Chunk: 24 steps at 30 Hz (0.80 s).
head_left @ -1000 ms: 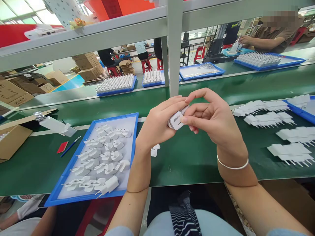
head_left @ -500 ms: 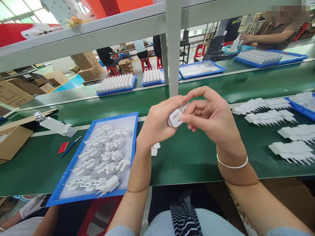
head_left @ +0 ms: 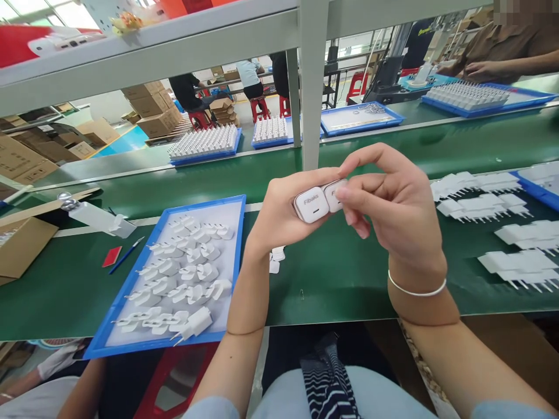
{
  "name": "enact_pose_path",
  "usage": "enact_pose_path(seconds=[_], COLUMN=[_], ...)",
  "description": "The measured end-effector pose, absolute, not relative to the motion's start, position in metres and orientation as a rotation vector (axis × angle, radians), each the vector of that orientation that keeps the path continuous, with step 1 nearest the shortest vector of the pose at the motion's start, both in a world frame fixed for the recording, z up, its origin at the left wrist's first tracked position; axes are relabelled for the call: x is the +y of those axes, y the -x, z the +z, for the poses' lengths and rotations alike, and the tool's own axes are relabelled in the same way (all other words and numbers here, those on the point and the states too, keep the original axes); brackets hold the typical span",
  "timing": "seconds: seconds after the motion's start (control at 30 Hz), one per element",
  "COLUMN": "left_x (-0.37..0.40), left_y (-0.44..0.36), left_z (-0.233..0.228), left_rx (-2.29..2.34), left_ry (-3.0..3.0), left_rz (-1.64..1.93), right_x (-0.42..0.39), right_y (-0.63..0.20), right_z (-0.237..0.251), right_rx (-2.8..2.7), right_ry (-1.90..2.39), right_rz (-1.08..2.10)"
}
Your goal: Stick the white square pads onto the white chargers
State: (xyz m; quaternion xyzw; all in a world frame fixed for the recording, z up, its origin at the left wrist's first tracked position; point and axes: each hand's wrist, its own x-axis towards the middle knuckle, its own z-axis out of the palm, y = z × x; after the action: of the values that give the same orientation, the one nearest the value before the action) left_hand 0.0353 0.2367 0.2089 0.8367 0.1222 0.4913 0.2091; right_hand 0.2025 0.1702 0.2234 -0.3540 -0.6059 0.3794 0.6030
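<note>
My left hand [head_left: 282,212] is closed around white wall chargers held side by side above the green bench. The nearer charger [head_left: 311,205] faces me, showing printed letters and a small port slot. Right beside it, a second charger [head_left: 332,195] is partly covered by my right thumb. My right hand [head_left: 393,201] is closed in a pinch at that second charger, its index fingertip touching the top edge near my left fingers. Below my left wrist, a few white pieces [head_left: 275,256] lie on the bench, partly hidden by my arm.
A blue-rimmed tray [head_left: 241,233] of white plug parts lies left. Rows of chargers [head_left: 522,267] with pins lie right. A red card [head_left: 112,256], a blue pen [head_left: 126,255] and a cardboard box [head_left: 30,247] sit far left. A shelf post [head_left: 311,87] stands ahead. Other people sit nearby.
The chargers have turned so that their printed faces show more fully, and more of the second one is visible. My right hand has shifted slightly right.
</note>
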Motion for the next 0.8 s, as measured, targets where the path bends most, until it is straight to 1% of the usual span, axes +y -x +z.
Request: enact_pose_path(seconds=[0.17, 0.43, 0.7, 0.8], left_x=[0.24, 0.242, 0.24, 0.243], left_y=[-0.033, -0.033, -0.042, -0.044], left_z=[0.208, 0.207, 0.201, 0.198], left_rx=[0.249, 0.193, 0.265, 0.329], left_ry=[-2.288, -2.349, -2.353, -2.362], left_rz=[1.328, 1.351, 1.338, 1.294], right_x=[0.166, 0.164, 0.169, 0.173], right_y=[-0.205, -0.203, -0.206, -0.207], right_z=[0.225, 0.225, 0.223, 0.22], right_rx=[-1.41, -1.502, -1.533, -1.556], right_ry=[0.772, 0.88, 0.966, 0.96], right_rz=[0.936, 0.854, 0.788, 0.822])
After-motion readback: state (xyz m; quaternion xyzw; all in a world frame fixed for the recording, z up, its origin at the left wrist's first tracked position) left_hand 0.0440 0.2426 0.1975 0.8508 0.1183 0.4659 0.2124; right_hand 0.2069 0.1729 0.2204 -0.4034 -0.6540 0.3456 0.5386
